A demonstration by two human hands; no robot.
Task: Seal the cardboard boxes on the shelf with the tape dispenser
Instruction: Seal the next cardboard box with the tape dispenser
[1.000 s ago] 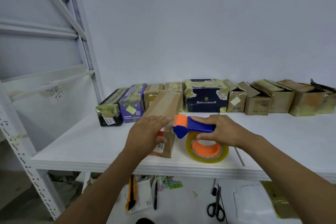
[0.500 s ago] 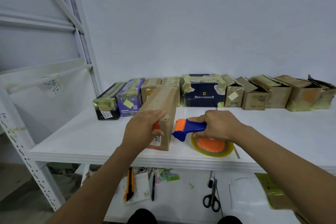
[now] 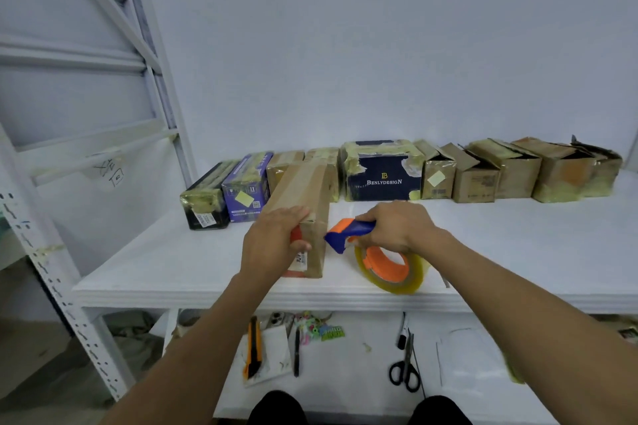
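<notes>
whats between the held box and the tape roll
In the head view, only the blue head of the dispenser, its tip close to the box, over bare shelf.

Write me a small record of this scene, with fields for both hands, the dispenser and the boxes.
left hand: grips the near end of the long cardboard box
right hand: grips the tape dispenser by its handle
dispenser head: beside the box's near right edge; contact unclear
row of boxes: at the back of the white shelf, a dark blue box among them
</notes>
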